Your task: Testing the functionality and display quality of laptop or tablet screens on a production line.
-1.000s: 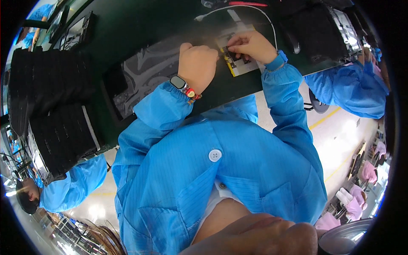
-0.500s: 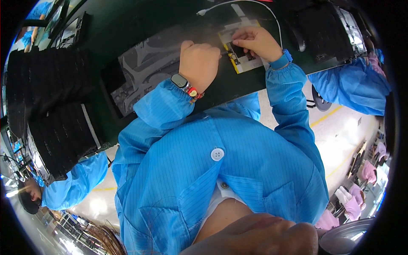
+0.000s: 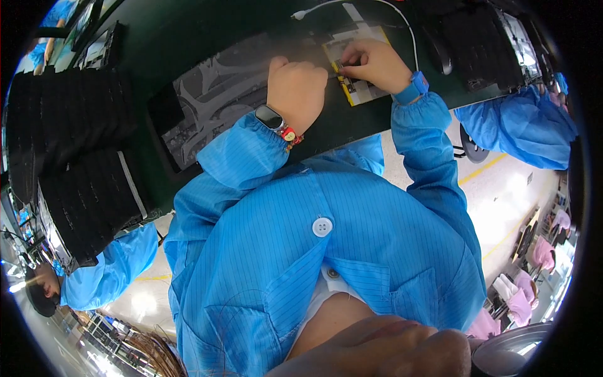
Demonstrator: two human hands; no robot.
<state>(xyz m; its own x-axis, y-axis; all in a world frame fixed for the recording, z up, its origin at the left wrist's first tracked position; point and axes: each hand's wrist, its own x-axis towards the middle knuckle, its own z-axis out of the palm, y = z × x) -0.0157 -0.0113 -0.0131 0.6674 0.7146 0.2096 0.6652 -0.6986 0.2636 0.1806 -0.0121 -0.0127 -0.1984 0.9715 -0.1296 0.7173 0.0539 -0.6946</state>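
Observation:
A pale sheet with yellow edging and dark patches [image 3: 364,94] lies on the dark green table ahead of me, right of centre. My right hand [image 3: 377,66] is over it, thumb and fingers pinched together at its left edge; whatever is between the fingertips is too small to name. Just left of the sheet, my left hand [image 3: 296,94] is closed, knuckles up, at the right end of a flat dark panel with grey curved shapes [image 3: 210,94]. Its fingertips are hidden beneath the hand, so what they hold cannot be seen.
A white cable [image 3: 377,3] curves behind the sheet and down its right side. Stacks of black slabs [image 3: 75,119] stand at the left, with another black stack [image 3: 480,47] at the far right. People in blue sleeves [image 3: 515,129] sit on both sides.
My right hand has shifted slightly left, its fingertips now at the sheet's left edge and more curled. My left hand has barely moved.

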